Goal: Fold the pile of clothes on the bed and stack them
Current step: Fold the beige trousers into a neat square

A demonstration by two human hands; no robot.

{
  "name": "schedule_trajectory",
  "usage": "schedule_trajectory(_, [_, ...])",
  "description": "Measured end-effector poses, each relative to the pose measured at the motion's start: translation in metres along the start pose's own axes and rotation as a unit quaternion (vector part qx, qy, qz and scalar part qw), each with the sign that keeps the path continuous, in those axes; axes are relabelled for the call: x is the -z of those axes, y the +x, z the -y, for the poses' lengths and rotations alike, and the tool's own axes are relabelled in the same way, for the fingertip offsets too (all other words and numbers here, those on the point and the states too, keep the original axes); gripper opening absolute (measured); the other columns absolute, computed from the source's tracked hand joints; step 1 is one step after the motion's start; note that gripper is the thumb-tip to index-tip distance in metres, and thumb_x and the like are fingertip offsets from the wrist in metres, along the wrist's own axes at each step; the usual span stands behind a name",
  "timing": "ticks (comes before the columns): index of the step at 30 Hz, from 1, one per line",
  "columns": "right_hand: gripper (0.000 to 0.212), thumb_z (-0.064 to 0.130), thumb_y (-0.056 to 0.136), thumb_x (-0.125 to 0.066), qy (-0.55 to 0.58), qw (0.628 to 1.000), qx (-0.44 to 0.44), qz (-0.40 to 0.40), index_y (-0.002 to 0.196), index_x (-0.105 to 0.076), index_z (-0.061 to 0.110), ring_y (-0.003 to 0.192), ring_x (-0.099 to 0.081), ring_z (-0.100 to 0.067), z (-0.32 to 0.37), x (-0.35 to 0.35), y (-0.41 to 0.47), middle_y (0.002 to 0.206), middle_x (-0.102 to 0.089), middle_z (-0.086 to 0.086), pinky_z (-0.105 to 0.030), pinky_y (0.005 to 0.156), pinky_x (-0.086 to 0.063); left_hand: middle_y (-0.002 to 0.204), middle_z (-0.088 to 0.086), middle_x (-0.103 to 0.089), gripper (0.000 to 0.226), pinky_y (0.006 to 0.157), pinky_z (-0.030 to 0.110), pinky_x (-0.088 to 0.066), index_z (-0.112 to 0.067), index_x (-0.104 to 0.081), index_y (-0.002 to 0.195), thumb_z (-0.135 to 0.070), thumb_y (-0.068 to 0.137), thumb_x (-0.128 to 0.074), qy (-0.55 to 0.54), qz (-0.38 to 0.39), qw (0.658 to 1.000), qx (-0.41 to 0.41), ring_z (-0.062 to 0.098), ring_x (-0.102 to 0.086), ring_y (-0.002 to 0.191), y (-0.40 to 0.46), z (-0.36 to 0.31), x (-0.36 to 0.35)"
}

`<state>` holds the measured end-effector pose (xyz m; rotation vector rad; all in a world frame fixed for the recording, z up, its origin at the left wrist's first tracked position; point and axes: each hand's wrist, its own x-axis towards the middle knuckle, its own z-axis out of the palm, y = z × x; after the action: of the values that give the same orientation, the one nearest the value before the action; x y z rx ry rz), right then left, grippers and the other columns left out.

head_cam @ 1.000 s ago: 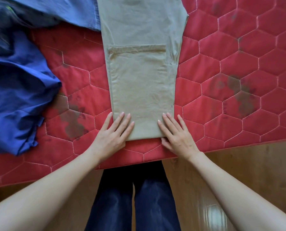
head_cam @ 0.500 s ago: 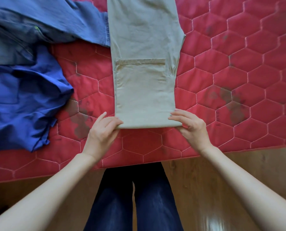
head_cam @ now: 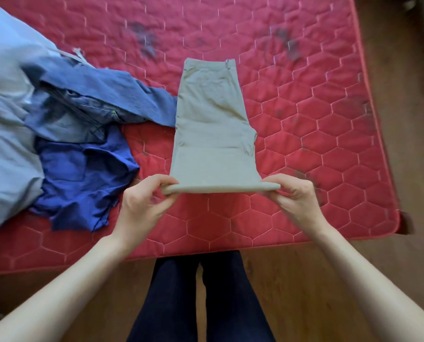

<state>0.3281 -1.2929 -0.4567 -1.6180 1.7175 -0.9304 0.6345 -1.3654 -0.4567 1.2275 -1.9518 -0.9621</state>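
**Khaki trousers: fold in progress, near edge lifted**

Near the front edge of the bed (head_cam: 329,119), at its middle, the khaki trousers (head_cam: 213,124) lie lengthwise, waistband toward the far side, already doubled along their length. Left hand (head_cam: 144,201) pinches the near-left corner of the folded end between thumb and curled fingers; right hand (head_cam: 294,196) pinches the near-right corner the same way. Both grasp cloth, neither is loose. The near end is raised just off the red quilted cover, and a rounded fold line shows between the two hands. The rest of the garment rests flat.

Toward the left edge of the bed sits the unfolded pile (head_cam: 65,134): a pale blue piece, a mid-blue piece, a deep blue piece, overlapping. One mid-blue sleeve or leg touches the trousers' left side.

Judgement on the step: carry the near end forward to the waistband.
- Keep both corners level and equally taut, so the fold line stays square to the long sides.
- Land the end flush with the waistband, not past it.
- Watch the flared bulge on the right side; smooth it before pressing.
- The blue cloth touching the left side may get caught under the fold; nudge it clear first.

No finished stack is visible.
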Motion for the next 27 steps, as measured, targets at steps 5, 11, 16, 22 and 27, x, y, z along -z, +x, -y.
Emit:
schedule_trajectory(5, [0.009,0.011,0.079,-0.075,0.03,0.999,-0.006,0.024,0.087,-0.074,0.007,0.075,-0.068,-0.013,0.039,0.029,-0.017,0.083,-0.072,0.004,-0.04,0.065,-0.056,0.084,-0.005,-0.07,0.019,0.068,0.029,-0.055,-0.009,-0.07,0.092,-0.007,0.076,-0.081,-0.038,0.006,0.999,0.029,0.011,-0.066,0.075,-0.022,-0.044,0.022])
schedule_trajectory(11, [0.008,0.008,0.079,-0.073,0.085,0.994,-0.073,0.018,0.086,-0.072,0.005,0.074,-0.067,-0.018,0.036,0.027,-0.015,0.079,-0.071,0.001,-0.041,0.067,-0.054,0.089,-0.011,-0.071,0.022,0.077,0.029,-0.057,-0.017,-0.071,0.097,-0.018,0.077,-0.079,-0.08,0.022,0.994,0.073,0.008,-0.069,0.083,-0.012,-0.039,0.018])
schedule_trajectory(16, [0.019,0.004,0.082,-0.072,0.12,0.98,-0.153,-0.041,0.089,-0.072,0.022,0.069,-0.06,0.001,-0.003,-0.002,0.034,0.076,-0.069,0.013,-0.015,0.065,-0.046,0.088,-0.012,-0.071,0.037,0.075,0.024,-0.056,-0.035,-0.067,0.096,-0.005,0.077,-0.078,-0.112,-0.001,0.985,0.134,0.005,-0.068,0.079,0.049,0.007,-0.012])
schedule_trajectory(22, [0.014,0.012,0.087,-0.069,0.119,0.969,-0.187,-0.109,0.083,-0.069,0.025,0.062,-0.051,0.005,-0.064,-0.036,0.136,0.069,-0.064,0.02,-0.013,0.061,-0.042,0.089,-0.011,-0.072,0.03,0.076,0.023,-0.053,-0.038,-0.066,0.097,-0.02,0.077,-0.076,-0.147,-0.028,0.974,0.168,0.007,-0.067,0.082,0.15,0.075,-0.051])
schedule_trajectory(27, [0.004,0.025,0.085,-0.068,0.057,0.961,-0.236,-0.131,0.084,-0.07,0.022,0.065,-0.055,-0.003,-0.14,-0.079,0.232,0.072,-0.066,0.012,-0.03,0.066,-0.046,0.096,-0.006,-0.071,0.035,0.078,0.023,-0.053,-0.027,-0.061,0.107,-0.016,0.079,-0.078,-0.126,-0.021,0.966,0.226,0.01,-0.067,0.089,0.233,0.163,-0.099])
